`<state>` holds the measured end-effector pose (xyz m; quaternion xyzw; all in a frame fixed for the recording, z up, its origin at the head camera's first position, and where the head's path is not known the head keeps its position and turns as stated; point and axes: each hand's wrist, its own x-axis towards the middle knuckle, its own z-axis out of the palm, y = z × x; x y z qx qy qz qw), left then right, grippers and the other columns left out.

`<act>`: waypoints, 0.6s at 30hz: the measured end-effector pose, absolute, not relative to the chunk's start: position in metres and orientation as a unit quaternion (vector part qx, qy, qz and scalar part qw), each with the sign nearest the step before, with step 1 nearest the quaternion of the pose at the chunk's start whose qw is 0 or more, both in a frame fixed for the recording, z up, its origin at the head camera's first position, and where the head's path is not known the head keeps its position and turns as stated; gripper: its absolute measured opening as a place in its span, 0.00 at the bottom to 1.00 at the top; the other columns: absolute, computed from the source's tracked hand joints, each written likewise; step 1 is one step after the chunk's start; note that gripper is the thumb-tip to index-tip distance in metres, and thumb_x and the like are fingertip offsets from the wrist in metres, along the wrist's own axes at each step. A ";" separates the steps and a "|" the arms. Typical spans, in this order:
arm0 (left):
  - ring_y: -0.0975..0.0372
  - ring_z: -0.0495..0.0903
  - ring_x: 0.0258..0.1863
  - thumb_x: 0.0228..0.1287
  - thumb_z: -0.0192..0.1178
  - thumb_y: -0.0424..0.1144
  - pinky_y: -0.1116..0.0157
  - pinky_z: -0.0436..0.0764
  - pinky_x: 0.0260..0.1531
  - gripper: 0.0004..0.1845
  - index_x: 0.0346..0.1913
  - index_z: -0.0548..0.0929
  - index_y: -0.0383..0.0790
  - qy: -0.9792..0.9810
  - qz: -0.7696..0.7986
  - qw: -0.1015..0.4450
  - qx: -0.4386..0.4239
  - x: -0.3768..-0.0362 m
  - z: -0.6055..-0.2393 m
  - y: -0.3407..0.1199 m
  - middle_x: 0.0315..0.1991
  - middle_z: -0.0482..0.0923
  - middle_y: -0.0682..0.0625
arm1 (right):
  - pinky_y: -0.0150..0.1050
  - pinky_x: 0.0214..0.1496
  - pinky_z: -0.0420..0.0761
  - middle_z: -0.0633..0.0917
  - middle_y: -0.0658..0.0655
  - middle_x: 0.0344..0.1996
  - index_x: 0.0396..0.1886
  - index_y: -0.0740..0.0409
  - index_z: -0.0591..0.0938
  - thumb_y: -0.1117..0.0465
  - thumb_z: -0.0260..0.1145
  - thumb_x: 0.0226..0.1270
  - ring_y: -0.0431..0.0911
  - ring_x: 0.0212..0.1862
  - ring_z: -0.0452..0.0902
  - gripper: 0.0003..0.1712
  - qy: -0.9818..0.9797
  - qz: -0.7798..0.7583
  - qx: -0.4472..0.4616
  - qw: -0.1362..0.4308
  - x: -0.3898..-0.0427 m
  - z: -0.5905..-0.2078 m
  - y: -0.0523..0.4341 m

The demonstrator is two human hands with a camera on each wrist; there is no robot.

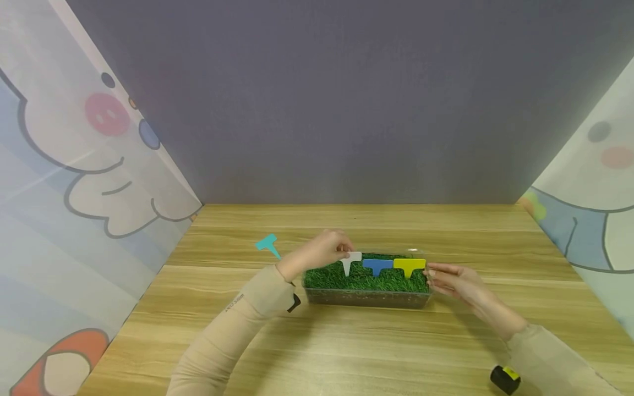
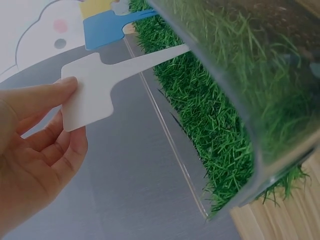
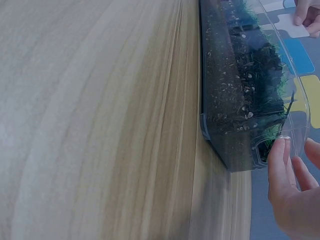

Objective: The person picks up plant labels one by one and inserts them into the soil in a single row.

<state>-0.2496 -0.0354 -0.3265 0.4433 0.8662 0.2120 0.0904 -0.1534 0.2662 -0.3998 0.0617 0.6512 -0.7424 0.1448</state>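
A clear plastic tray [image 1: 366, 298] [image 3: 295, 115] [image 2: 250, 125] of soil and green grass [image 1: 366, 279] [image 2: 210, 115] sits mid-table. Three T-shaped plant tags stand in the grass: white [image 1: 349, 260] [image 2: 95, 90] [image 3: 291, 26], blue [image 1: 377, 265] [image 3: 301, 55], yellow [image 1: 409, 265] [image 3: 315, 97]. My left hand [image 1: 322, 251] [image 2: 40, 135] pinches the white tag's head, its stem reaching into the grass. My right hand [image 1: 453, 280] [image 3: 292, 190] rests straight fingers against the tray's right end, holding nothing.
A teal tag [image 1: 268, 245] lies on the wooden table [image 1: 346, 341] left of the tray. A black and yellow object [image 1: 505, 378] sits near the front right edge. Cartoon-printed panels flank both sides; a grey wall closes the back.
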 end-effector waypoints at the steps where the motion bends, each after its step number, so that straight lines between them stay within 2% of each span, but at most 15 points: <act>1: 0.63 0.77 0.34 0.57 0.57 0.29 0.76 0.75 0.32 0.09 0.41 0.81 0.35 0.865 0.212 0.090 0.445 -0.250 -0.327 -0.035 0.37 0.79 0.47 | 0.35 0.48 0.75 0.81 0.51 0.42 0.59 0.73 0.61 0.65 0.60 0.60 0.39 0.41 0.78 0.31 0.649 -0.745 0.062 0.144 -0.153 -0.400 0.266; 7: 0.63 0.78 0.33 0.57 0.57 0.29 0.76 0.75 0.31 0.08 0.40 0.82 0.36 0.862 0.211 0.096 0.452 -0.249 -0.332 -0.036 0.37 0.79 0.47 | 0.35 0.48 0.75 0.82 0.51 0.41 0.57 0.69 0.67 0.65 0.60 0.60 0.40 0.41 0.79 0.26 0.645 -0.748 0.063 0.143 -0.153 -0.400 0.266; 14: 0.63 0.76 0.34 0.58 0.57 0.31 0.75 0.74 0.32 0.08 0.39 0.82 0.37 0.864 0.203 0.104 0.449 -0.249 -0.337 -0.035 0.37 0.78 0.48 | 0.35 0.48 0.75 0.81 0.53 0.43 0.59 0.74 0.60 0.64 0.60 0.60 0.40 0.41 0.78 0.31 0.653 -0.741 0.062 0.143 -0.154 -0.400 0.266; 18: 0.64 0.75 0.33 0.58 0.57 0.31 0.75 0.74 0.32 0.08 0.40 0.82 0.38 0.866 0.196 0.103 0.449 -0.249 -0.339 -0.035 0.37 0.78 0.49 | 0.35 0.48 0.75 0.81 0.54 0.44 0.59 0.74 0.61 0.64 0.60 0.60 0.40 0.41 0.78 0.31 0.655 -0.740 0.061 0.142 -0.153 -0.400 0.266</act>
